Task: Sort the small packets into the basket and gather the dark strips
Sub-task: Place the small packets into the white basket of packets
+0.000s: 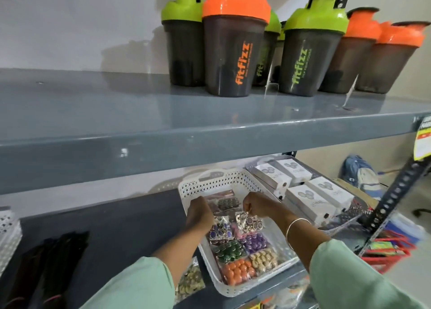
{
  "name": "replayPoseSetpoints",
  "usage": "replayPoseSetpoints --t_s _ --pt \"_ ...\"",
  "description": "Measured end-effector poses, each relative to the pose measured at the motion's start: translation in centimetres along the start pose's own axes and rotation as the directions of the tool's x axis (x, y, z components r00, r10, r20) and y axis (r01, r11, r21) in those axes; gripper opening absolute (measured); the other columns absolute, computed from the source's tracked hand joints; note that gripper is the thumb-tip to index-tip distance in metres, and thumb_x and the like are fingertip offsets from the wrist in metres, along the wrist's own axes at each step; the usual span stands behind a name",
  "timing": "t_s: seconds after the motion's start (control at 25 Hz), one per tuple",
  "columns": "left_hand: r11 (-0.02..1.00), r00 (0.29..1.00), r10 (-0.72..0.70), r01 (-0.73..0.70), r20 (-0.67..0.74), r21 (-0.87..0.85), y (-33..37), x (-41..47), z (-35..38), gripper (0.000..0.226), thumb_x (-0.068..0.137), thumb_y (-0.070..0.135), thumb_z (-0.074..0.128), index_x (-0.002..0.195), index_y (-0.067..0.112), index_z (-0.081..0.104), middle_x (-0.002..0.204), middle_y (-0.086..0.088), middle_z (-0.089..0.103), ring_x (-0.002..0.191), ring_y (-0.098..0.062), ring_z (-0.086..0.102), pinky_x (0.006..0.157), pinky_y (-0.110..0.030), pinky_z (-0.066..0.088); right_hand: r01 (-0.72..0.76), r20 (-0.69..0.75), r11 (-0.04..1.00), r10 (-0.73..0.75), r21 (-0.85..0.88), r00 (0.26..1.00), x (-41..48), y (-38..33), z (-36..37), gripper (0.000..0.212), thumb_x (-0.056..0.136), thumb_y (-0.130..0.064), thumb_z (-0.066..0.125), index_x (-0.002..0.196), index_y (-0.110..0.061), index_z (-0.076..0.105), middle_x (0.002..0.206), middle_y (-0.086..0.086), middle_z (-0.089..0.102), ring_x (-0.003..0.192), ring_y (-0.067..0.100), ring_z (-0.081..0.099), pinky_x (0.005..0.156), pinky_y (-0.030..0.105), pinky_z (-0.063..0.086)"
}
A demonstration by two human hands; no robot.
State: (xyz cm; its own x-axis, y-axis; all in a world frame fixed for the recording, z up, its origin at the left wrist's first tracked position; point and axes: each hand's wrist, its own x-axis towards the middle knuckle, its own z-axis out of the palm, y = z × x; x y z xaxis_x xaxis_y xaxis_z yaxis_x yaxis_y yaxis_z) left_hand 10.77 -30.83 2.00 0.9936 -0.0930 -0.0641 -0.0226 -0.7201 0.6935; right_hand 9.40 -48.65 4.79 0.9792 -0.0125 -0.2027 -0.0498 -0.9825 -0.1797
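head view, near, facing shelf [210, 131]

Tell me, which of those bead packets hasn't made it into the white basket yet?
The packet of pale beads lying on the shelf left of the white basket, beside the left sleeve. All others lie inside.

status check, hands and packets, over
Right hand pinching a packet over the basket. Left hand inside basket, grip hidden. Dark strips untouched at left. One packet outside.

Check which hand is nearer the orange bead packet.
Right, marginally. The right hand and the left hand are both over the basket's far half; the orange bead packet lies at its near end.
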Motion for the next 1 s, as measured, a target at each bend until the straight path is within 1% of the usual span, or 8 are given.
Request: replayPoseSetpoints --t_s 0.2,0.32,0.44,0.56,0.68,0.76,0.92,1.0 --pt "0.998 0.997 -0.053 0.050 0.051 0.049 -0.5 1.1 1.2 0.044 0.091 -0.004 0.026 0.135 -0.006 0.035 0.134 -0.026 0.050 0.118 -0.034 0.055 0.098 -0.041 0.052 0.033 -0.047 0.999 -0.032 0.031 0.998 1.3 0.0 2.0 0.020 0.081 0.004 0.057 0.099 0.002 0.065 0.107 0.022 0.068 0.098 0.031 0.065 0.086 0.037 0.053" --pt "0.996 0.999 -0.001 -0.002 0.037 0.086 0.0 0.1 0.6 0.043 0.090 -0.008 0.029 0.133 -0.006 0.037 0.133 -0.025 0.050 0.116 -0.032 0.055 0.092 -0.035 0.051 0.006 -0.079 0.996 0.001 0.092 0.997 0.7 -0.1 2.0 0.025 0.081 0.003 0.058 0.105 -0.004 0.063 0.113 0.017 0.065 0.098 0.028 0.064 0.083 0.035 0.054" --pt "0.987 0.988 0.152 -0.151 -0.015 0.059 0.2 -0.5 -1.7 0.026 0.087 -0.009 0.031 0.097 -0.003 0.054 0.111 -0.026 0.060 0.090 -0.027 0.058 0.074 -0.035 0.049 0.049 -0.231 0.984 -0.009 0.172 0.973 -0.5 -2.1 0.2 0.026 0.083 0.002 0.057 0.107 -0.006 0.062 0.115 0.016 0.065 0.101 0.026 0.063 0.091 0.035 0.054" --pt "0.988 0.985 0.151 -0.152 -0.084 -0.011 -1.7 -0.6 -6.0 0.029 0.082 -0.009 0.039 0.062 0.009 0.049 0.077 -0.021 0.064 0.077 -0.032 0.063 0.068 -0.045 0.054 0.156 -0.342 0.954 -0.061 0.258 0.938 -2.5 -6.9 -1.6 0.023 0.082 0.001 0.059 0.102 -0.007 0.066 0.111 0.013 0.070 0.099 0.023 0.066 0.093 0.034 0.053" --pt "0.996 0.999 0.005 -0.008 -0.038 -0.085 -5.9 -1.5 -9.5 0.041 0.083 -0.006 0.051 0.048 0.013 0.042 0.052 -0.005 0.049 0.066 -0.031 0.067 0.043 -0.030 0.053 0.245 -0.217 0.939 -0.194 0.242 0.957 -5.4 -12.3 -1.0 0.020 0.083 0.000 0.059 0.099 -0.008 0.069 0.108 0.008 0.072 0.095 0.018 0.068 0.091 0.027 0.054" --pt "0.991 0.991 -0.092 0.101 0.101 -0.091 -8.8 -2.8 -10.1 0.040 0.085 -0.007 0.050 0.050 0.013 0.046 0.054 -0.003 0.050 0.048 -0.012 0.061 0.031 -0.018 0.045 0.247 -0.060 0.940 -0.240 0.237 0.969 -7.0 -15.0 0.9 0.019 0.084 0.000 0.059 0.100 -0.007 0.068 0.109 0.009 0.070 0.097 0.019 0.066 0.091 0.025 0.053" --pt "0.977 0.950 -0.197 0.211 0.244 -0.034 -11.2 -3.9 -8.2 0.037 0.087 -0.004 0.051 0.055 0.015 0.047 0.054 0.002 0.053 0.027 0.000 0.047 0.034 -0.015 0.040 0.285 0.123 0.959 -0.282 -0.007 0.952 -7.6 -16.8 4.5 0.026 0.085 -0.004 0.059 0.111 -0.007 0.061 0.121 0.014 0.062 0.110 0.026 0.059 0.097 0.034 0.047" --pt "0.976 0.939 -0.192 0.212 0.286 -0.039 -11.1 -4.0 -7.2 0.036 0.088 -0.003 0.051 0.057 0.015 0.045 0.056 0.001 0.049 0.038 -0.004 0.048 0.034 -0.012 0.039 0.286 0.168 0.948 -0.262 -0.139 0.950 -7.3 -17.2 5.5 0.029 0.085 -0.004 0.058 0.114 -0.007 0.060 0.122 0.014 0.061 0.114 0.028 0.056 0.098 0.038 0.047"
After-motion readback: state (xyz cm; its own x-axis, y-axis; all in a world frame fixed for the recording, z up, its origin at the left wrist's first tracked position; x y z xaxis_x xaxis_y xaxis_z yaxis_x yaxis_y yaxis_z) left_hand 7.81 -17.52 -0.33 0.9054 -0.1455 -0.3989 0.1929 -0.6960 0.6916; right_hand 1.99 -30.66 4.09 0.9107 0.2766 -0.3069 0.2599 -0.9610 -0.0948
